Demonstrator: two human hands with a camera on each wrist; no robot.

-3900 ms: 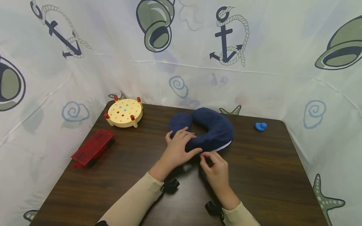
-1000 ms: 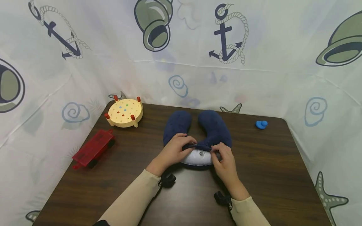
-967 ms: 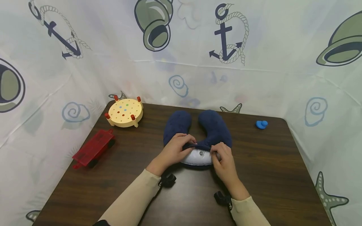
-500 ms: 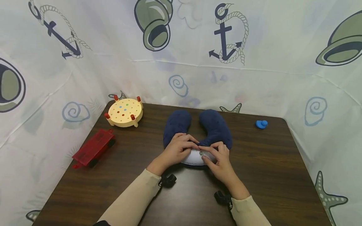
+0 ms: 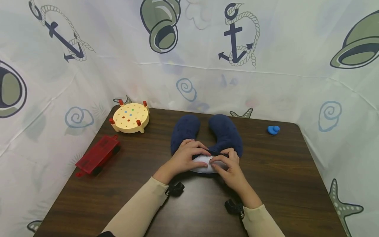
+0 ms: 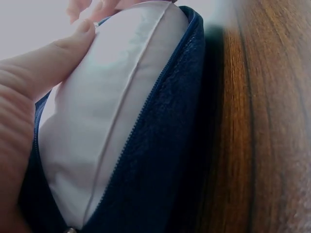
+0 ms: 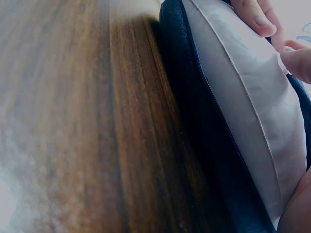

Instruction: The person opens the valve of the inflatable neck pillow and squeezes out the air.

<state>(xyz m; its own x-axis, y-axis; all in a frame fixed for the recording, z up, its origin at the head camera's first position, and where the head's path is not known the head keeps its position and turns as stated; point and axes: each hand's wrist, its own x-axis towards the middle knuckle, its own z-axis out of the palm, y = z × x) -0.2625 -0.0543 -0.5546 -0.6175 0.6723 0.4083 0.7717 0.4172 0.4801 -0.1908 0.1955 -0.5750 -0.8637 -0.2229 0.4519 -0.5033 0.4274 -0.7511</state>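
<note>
A navy U-shaped neck pillow (image 5: 226, 131) lies on the table, its two ends pointing away from me. Along its near curve the zip (image 6: 141, 116) is undone, baring a white inner cushion (image 6: 112, 77). My left hand (image 5: 184, 157) grips the pillow's left part, fingers over the navy cover's edge and thumb on the white cushion. With thumb and forefinger, my right hand (image 5: 234, 172) pinches at the small round valve in the cushion's middle; the fingertips hide the valve. The right hand's other fingers rest on the cover's edge.
At the back left stands a round cream toy (image 5: 131, 117) with red pegs. A red toy wagon (image 5: 99, 154) is in front of it. A small blue rubber duck (image 5: 273, 130) sits at the back right. Patterned curtains (image 5: 201, 49) surround the dark wooden table (image 5: 281, 184).
The pillow has turned, bringing its opened side toward me. My right hand has left the cover's edge and moved left onto the valve. My left thumb has shifted right over the white cushion.
</note>
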